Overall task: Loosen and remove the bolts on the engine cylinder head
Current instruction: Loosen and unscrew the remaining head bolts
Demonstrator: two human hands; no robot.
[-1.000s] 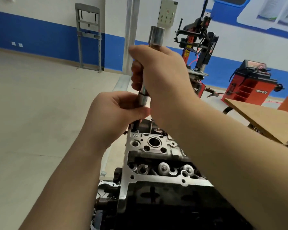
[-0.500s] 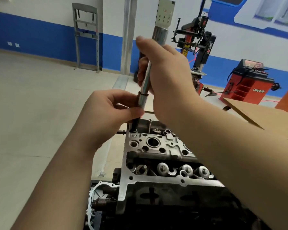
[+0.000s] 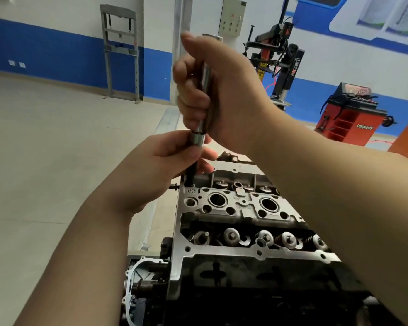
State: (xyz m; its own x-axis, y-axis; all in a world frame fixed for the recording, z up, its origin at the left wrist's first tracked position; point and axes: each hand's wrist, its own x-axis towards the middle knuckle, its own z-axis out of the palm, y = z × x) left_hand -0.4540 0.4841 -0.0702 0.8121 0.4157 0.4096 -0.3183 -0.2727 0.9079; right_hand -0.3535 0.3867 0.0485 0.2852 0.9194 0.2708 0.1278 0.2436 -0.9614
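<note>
Workshop floor (image 3: 45,149) | tire changer (image 3: 278,64), balancer (image 3: 351,116) behind | forearm (image 3: 339,196) hides cylinder head (image 3: 233,208)

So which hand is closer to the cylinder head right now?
Left. The left hand pinches the socket just above the cylinder head corner; the right hand grips the tool shaft higher up.

I see a workshop: pale floor (image 3: 45,161), white wall with blue band (image 3: 45,43). Grey metal frame (image 3: 120,52) stands against it, control box (image 3: 231,18) mounted higher up. Tyre changer (image 3: 280,55) and red wheel balancer (image 3: 351,114) at right. Even light.
</note>
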